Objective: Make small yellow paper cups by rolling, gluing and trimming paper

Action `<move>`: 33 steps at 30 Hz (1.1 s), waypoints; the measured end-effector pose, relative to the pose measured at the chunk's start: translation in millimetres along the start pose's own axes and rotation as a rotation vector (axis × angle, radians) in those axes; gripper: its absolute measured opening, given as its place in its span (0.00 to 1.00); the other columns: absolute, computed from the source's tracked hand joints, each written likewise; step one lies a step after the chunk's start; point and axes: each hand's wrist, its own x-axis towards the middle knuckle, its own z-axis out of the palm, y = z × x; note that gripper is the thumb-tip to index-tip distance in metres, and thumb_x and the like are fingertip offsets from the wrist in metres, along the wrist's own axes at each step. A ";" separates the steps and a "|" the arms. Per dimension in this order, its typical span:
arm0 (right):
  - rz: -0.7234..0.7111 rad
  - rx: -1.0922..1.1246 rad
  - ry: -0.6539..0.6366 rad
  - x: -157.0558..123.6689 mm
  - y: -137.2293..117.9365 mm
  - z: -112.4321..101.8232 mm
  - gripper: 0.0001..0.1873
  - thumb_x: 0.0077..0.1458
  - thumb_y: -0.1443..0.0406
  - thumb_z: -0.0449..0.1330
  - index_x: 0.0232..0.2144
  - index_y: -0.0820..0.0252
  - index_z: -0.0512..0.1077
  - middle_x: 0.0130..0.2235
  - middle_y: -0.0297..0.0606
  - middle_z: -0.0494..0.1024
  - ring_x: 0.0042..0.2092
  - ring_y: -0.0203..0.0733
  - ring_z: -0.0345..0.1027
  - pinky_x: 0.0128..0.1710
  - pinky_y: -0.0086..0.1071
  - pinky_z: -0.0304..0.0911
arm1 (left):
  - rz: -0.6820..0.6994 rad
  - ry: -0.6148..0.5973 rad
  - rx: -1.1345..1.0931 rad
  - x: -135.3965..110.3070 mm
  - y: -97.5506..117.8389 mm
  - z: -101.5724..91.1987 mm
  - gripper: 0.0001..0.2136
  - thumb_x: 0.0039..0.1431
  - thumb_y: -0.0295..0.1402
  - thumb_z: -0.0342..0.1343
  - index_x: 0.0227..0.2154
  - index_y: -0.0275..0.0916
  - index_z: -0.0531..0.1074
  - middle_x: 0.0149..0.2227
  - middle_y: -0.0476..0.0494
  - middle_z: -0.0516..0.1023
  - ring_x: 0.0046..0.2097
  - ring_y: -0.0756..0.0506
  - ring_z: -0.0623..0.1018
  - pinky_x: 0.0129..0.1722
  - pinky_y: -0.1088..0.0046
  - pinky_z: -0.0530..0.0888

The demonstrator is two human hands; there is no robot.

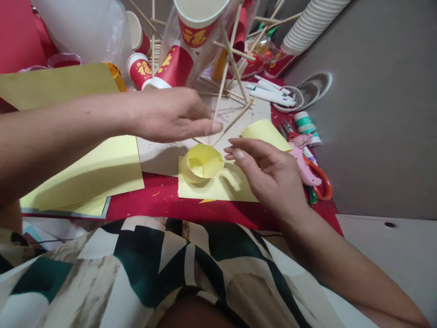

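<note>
A short ring of rolled yellow paper stands on a flat yellow sheet close to the table's front edge. My left hand reaches across from the left, just above and behind the ring. Its thumb points right and its other fingers bend down out of sight, so I cannot tell whether they hold anything. To the right of the ring is my right hand, fingers apart, with nothing seen in it. A curved yellow paper piece lies behind that hand. Thin wooden sticks stand joined in a frame behind the ring.
Red and white paper cups crowd the back, with a slanted cup stack at right. White tubes, a cable and orange-handled scissors lie along the right side. Yellow sheets lie at left.
</note>
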 end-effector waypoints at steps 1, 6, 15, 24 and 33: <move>-0.056 -0.039 -0.005 -5.5 0.1 -0.9 0.19 0.63 0.56 0.61 0.52 0.58 0.75 0.46 0.45 0.83 0.46 0.48 0.80 0.47 0.43 0.76 | 0.007 -0.045 -0.004 -5.0 -9.0 -1.3 0.18 0.58 0.48 0.61 0.30 0.34 0.78 0.30 0.46 0.78 0.45 0.35 0.82 0.51 0.54 0.74; -0.404 -0.200 -0.035 -16.2 -5.4 -2.1 0.31 0.66 0.56 0.57 0.68 0.50 0.59 0.65 0.49 0.69 0.65 0.56 0.65 0.62 0.54 0.66 | -0.023 0.028 -0.120 -36.8 -44.9 16.7 0.17 0.63 0.47 0.55 0.33 0.37 0.78 0.29 0.47 0.79 0.38 0.41 0.82 0.44 0.61 0.77; -0.734 -0.531 -0.216 14.3 -26.7 15.0 0.37 0.69 0.46 0.44 0.73 0.49 0.43 0.71 0.47 0.56 0.72 0.59 0.51 0.68 0.59 0.52 | -0.299 -0.118 -0.406 -68.9 -59.2 52.8 0.08 0.61 0.34 0.55 0.29 0.37 0.74 0.24 0.46 0.79 0.24 0.47 0.78 0.24 0.74 0.74; -0.778 -0.707 -0.369 20.8 -22.0 37.3 0.36 0.69 0.46 0.44 0.65 0.66 0.65 0.64 0.56 0.70 0.63 0.58 0.64 0.57 0.51 0.62 | -0.325 -0.224 -0.377 -74.3 -58.2 75.5 0.13 0.63 0.34 0.54 0.23 0.37 0.70 0.20 0.48 0.74 0.20 0.50 0.74 0.20 0.77 0.69; -0.715 -0.725 -0.466 25.9 -26.3 36.0 0.37 0.68 0.45 0.46 0.67 0.64 0.62 0.66 0.55 0.66 0.65 0.58 0.61 0.59 0.51 0.60 | -0.315 -0.190 -0.357 -68.9 -53.7 86.7 0.11 0.58 0.34 0.59 0.21 0.37 0.72 0.17 0.49 0.73 0.19 0.50 0.72 0.21 0.76 0.65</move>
